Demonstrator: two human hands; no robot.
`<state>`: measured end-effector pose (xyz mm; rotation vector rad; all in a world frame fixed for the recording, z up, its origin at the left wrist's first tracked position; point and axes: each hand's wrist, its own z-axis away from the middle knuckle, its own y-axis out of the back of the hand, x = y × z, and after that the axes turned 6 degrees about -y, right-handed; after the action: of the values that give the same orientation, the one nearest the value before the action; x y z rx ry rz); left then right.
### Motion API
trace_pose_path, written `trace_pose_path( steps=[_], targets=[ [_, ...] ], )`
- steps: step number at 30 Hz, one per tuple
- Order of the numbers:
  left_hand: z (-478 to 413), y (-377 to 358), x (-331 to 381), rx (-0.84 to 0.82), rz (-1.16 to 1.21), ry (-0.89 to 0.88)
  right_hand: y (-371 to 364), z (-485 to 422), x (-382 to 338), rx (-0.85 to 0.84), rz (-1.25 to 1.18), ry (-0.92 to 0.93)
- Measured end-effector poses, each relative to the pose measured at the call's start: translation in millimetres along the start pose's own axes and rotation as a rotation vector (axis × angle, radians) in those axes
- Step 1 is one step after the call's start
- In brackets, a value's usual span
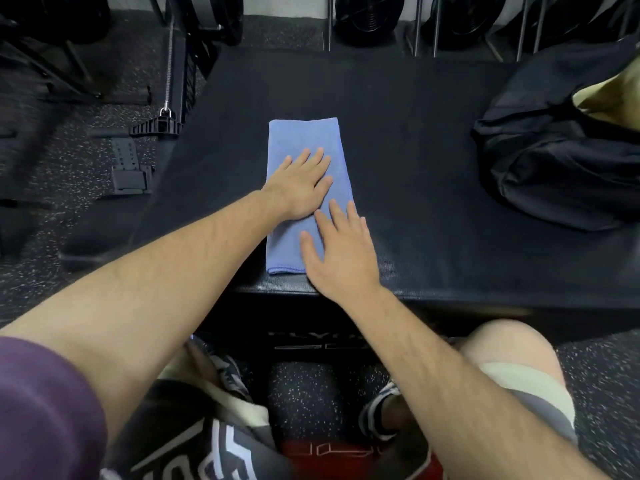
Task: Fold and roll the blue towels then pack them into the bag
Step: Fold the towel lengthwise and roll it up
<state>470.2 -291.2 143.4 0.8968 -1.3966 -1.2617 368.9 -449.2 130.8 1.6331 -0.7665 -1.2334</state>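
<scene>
A blue towel (304, 147), folded into a long narrow strip, lies flat on a black padded platform (415, 140). The strip runs from the platform's near edge, where its stitched short end sits just inside the rim, back toward the middle of the surface.

Both hands rest palm-down on it. The left hand (301, 188) lies across the middle of the strip, fingers straight and slightly spread, pointing away and a little to the right, gripping nothing (simply pressing the cloth flat). The right hand (341, 247) covers the near right part of the towel, fingers also straight and fanned, with its heel close to the platform's near edge and its outer side lapping past the towel's right border onto the black surface. The tips of the right fingers come just beside the heel of the left hand.

A black bag (554, 161) sits near the platform's right edge, well apart from the towel, its mouth gaping to show a pale lining.

Beyond the platform's left edge, on the speckled rubber floor (69, 168), a black cable handle (157, 126) hangs from a chain. Weight plates (369, 15) stand along the far wall.
</scene>
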Motion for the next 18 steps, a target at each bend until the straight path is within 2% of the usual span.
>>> trace_pose_path(
  steps=[2,10,18],
  targets=[
    [25.4,-3.4,9.7,-0.001,0.012,-0.013,7.0,6.4,14.3,0.000,-0.045,0.022],
    [104.6,-16.4,47.2,0.017,-0.010,-0.047,7.3,35.3,33.7,-0.040,0.110,0.129],
    [171.0,-34.9,50.6,0.144,-0.019,-0.107,12.7,47.6,53.6,-0.021,-0.027,0.243]
  ],
)
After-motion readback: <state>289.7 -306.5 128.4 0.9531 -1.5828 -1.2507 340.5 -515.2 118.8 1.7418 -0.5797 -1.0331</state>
